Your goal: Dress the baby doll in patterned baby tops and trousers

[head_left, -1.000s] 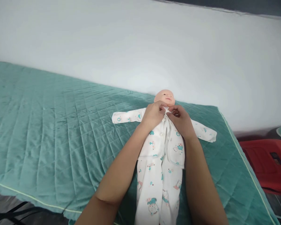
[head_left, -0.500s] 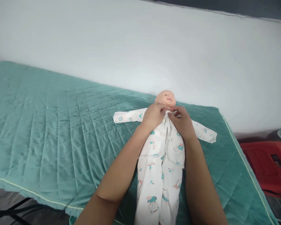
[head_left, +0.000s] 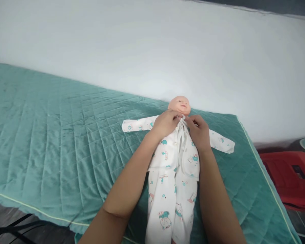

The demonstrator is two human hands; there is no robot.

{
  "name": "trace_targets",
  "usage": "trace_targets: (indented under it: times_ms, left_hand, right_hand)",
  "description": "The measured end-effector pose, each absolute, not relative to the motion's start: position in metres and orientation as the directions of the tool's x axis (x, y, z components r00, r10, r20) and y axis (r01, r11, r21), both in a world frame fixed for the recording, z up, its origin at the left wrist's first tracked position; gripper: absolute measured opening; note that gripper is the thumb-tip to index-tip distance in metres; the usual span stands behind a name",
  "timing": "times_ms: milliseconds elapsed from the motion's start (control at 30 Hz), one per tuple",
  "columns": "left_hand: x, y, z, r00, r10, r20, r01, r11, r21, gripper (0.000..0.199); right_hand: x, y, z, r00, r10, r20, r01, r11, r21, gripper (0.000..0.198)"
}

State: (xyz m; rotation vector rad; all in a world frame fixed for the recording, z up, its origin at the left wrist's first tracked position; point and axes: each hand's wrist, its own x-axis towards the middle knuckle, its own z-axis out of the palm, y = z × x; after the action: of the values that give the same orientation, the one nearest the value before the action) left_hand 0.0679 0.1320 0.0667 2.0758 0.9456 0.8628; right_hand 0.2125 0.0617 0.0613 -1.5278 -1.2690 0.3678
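Note:
A baby doll (head_left: 179, 104) lies on its back, its sleeved arms spread to both sides. It wears a white printed jacket (head_left: 165, 154) and matching trousers (head_left: 160, 200). At the doll's neck, my left hand (head_left: 167, 122) pinches one side of the jacket's collar. My right hand (head_left: 198, 131) is closed on the other side of the collar, fingertips close to those of the left. Below the hands the jacket front hangs partly apart, with a small button (head_left: 175, 144) showing on its left edge. My fingers hide the collar fastening.
A green quilted cover (head_left: 66, 145) with pale piping lies under the doll. Behind it rises a white wall (head_left: 117, 44). A red plastic chair (head_left: 289, 176) stands beyond the right edge, and black metal legs (head_left: 15, 228) show at lower left.
The fingers of both hands have shifted slightly at the collar, and its white edge now stands up between the fingertips. The doll lies as before; the view has tilted a little.

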Motion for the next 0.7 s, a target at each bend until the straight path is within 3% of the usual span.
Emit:
trace_targets:
  times_ms: [200, 500, 700]
  left_hand:
    - [0.062, 0.132, 0.067, 0.580, 0.757, 0.303, 0.376, -0.578, 0.724, 0.040]
    - [0.065, 0.128, 0.077, 0.580, 0.757, 0.300, 0.551, -0.636, 0.540, 0.029]
    - [0.064, 0.130, 0.071, 0.590, 0.696, 0.409, 0.517, -0.715, 0.470, 0.031]
  right_hand:
    - [0.212, 0.063, 0.061, 0.412, 0.854, 0.320, 0.457, 0.110, -0.883, 0.024]
    - [0.213, 0.066, 0.059, 0.420, 0.854, 0.308, 0.437, 0.107, -0.893, 0.026]
    - [0.214, 0.067, 0.057, 0.429, 0.853, 0.297, 0.382, 0.127, -0.916, 0.023]
